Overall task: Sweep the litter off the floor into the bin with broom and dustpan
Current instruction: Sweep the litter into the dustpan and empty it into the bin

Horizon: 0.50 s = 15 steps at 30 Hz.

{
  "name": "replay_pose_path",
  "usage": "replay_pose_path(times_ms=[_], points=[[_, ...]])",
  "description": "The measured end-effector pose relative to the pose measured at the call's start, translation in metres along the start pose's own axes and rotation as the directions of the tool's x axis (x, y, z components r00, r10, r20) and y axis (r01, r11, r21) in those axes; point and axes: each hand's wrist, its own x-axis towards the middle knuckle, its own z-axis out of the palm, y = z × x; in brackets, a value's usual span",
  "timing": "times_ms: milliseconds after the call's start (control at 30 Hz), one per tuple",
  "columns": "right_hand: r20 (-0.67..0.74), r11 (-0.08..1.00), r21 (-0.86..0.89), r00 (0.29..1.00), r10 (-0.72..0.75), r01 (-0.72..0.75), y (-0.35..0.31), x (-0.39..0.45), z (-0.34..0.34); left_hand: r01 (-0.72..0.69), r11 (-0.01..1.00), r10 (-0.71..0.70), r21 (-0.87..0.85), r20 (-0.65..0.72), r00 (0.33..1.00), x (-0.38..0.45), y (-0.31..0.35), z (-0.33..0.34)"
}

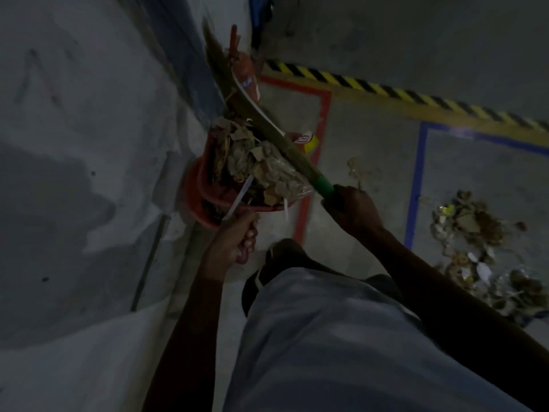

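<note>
A red dustpan (198,185) is lifted off the floor, heaped with dry leaves, paper and plastic wrappers (255,165). My left hand (237,239) grips its handle just below the pan, fingers curled round it. My right hand (350,209) grips the broom (261,126) at its green band. The broom's long bristles lie slanted up and left across the top of the heaped litter. A white strip (239,200) sticks out of the pan. More litter (475,257) lies in a pile on the floor at the right. I cannot make out a bin for certain.
A grey wall (74,144) runs along the left. Red tape (322,120), blue tape (417,185) and a yellow-black hazard stripe (386,90) mark the concrete floor. A blurred orange-red object (246,69) stands behind the broom. My trouser leg and dark shoe (282,257) fill the lower middle.
</note>
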Motion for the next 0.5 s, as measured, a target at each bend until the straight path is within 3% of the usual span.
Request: replay_pose_path(times_ms=[300,500], points=[[0.202,0.985,-0.042,0.964,0.17,-0.165,-0.072,0.05,0.065,0.153,0.987,-0.152,0.043,-0.013,0.988,0.078,0.009,-0.078],[0.2,0.985,-0.084,0.965,0.167,-0.153,-0.074,0.045,0.065,0.305,0.951,-0.306,0.055,0.016,0.952,0.124,0.002,-0.095]])
